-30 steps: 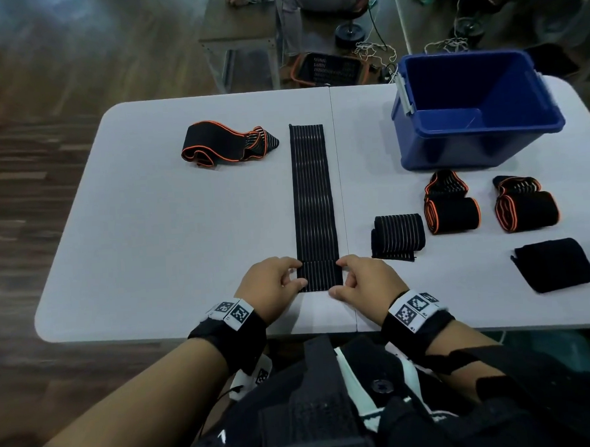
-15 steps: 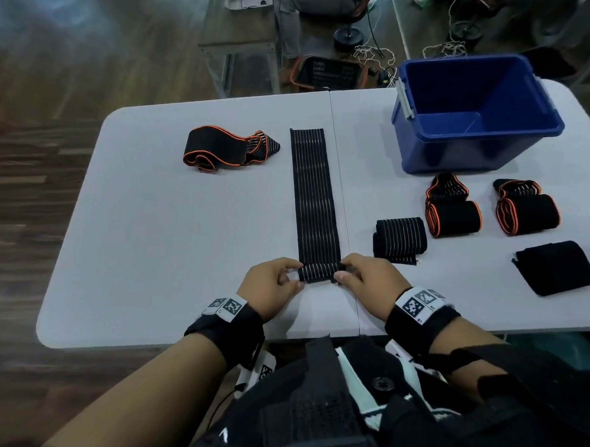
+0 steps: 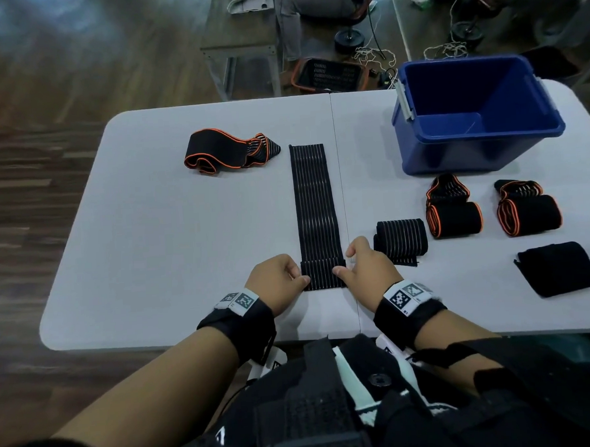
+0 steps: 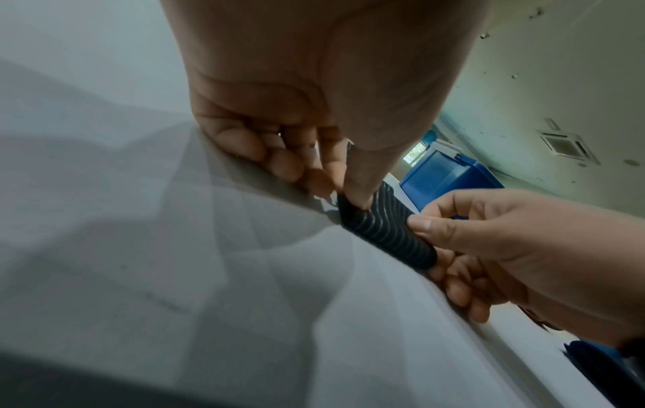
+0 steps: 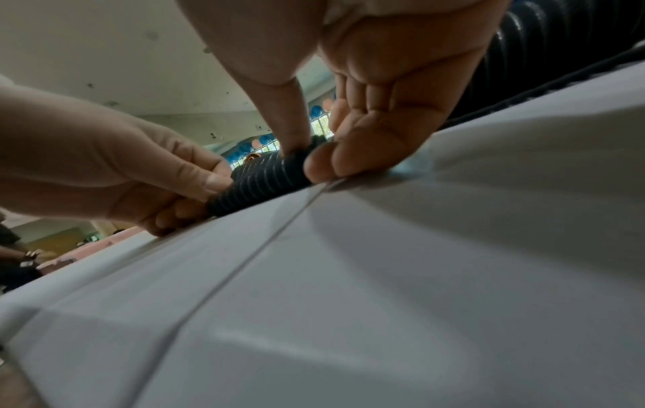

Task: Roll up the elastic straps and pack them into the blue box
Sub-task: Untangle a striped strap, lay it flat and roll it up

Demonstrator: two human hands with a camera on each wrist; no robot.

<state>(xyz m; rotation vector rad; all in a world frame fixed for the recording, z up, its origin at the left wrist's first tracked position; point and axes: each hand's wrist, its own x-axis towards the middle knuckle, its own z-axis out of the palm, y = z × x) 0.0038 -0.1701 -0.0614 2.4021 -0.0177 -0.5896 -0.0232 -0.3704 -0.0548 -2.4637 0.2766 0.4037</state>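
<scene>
A long black striped elastic strap (image 3: 314,201) lies flat down the middle of the white table (image 3: 158,251), its near end turned into a small roll (image 3: 322,276) (image 4: 387,234) (image 5: 260,179). My left hand (image 3: 279,281) (image 4: 314,171) pinches the roll's left end with thumb and fingers. My right hand (image 3: 364,269) (image 5: 349,154) pinches its right end. The blue box (image 3: 479,111) stands empty at the far right. Several rolled straps lie in front of it: a striped one (image 3: 402,240), two orange-edged ones (image 3: 455,215) (image 3: 529,212) and a plain black one (image 3: 557,267).
A loose orange-edged strap (image 3: 228,150) lies bunched at the far left of the table. Beyond the far edge are a wooden bench (image 3: 239,41), a black basket (image 3: 330,72) on the floor and a seated person. The table's near edge runs just under my wrists.
The strap's near end, flat a second ago, has been folded over and rolled a short way forward. Both hands moved slightly away from me with it.
</scene>
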